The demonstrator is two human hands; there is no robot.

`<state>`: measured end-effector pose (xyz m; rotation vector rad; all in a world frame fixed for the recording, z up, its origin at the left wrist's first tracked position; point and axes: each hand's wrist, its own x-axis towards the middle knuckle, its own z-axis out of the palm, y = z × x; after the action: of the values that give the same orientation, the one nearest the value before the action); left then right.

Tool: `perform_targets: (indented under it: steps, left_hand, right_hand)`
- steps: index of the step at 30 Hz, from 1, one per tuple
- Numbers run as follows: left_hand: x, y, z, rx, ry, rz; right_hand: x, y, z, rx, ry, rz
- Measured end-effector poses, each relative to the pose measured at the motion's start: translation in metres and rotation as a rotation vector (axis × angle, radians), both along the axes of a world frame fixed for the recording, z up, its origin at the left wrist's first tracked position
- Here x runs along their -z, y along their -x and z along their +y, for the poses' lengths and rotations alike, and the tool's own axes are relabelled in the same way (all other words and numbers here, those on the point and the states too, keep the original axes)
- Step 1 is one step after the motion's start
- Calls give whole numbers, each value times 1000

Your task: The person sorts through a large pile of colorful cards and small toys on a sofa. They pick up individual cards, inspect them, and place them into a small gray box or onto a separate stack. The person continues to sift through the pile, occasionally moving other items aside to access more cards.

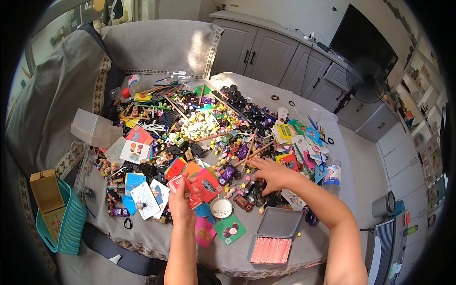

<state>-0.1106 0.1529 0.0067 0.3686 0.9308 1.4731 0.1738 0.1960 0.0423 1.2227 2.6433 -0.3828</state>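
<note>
Hands over a cluttered bench, cards in the left.

The left hand [179,199] gripped a small stack of red cards [183,186], fingers closed around it, near the bench's [237,256] front edge. The right hand [271,175] reached into the mixed pile of small toys [213,128], fingers loosely spread and touching pieces, holding nothing visible. Risk judged: the right forearm hung above the open tin of pink sticks [271,244]; a careless sweep could knock it or scatter loose pieces off the edge.
</note>
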Motion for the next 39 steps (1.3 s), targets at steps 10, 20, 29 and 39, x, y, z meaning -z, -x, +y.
perform_targets:
  steps: [10, 20, 29, 39]
  left_hand:
    - [-8, 26, -7, -50, -50, -10]
    - [-13, 83, -18, -192, -74, 5]
    - [-13, 117, -31, -270, -55, -29]
    - [-14, 127, -33, -271, -50, -33]
  right_hand:
    - [-4, -30, 8, 278, -350, -167]
    - [9, 95, 33, 101, -161, 100]
    - [47, 205, 29, -159, -444, 341]
    - [52, 88, 54, 328, -583, 19]
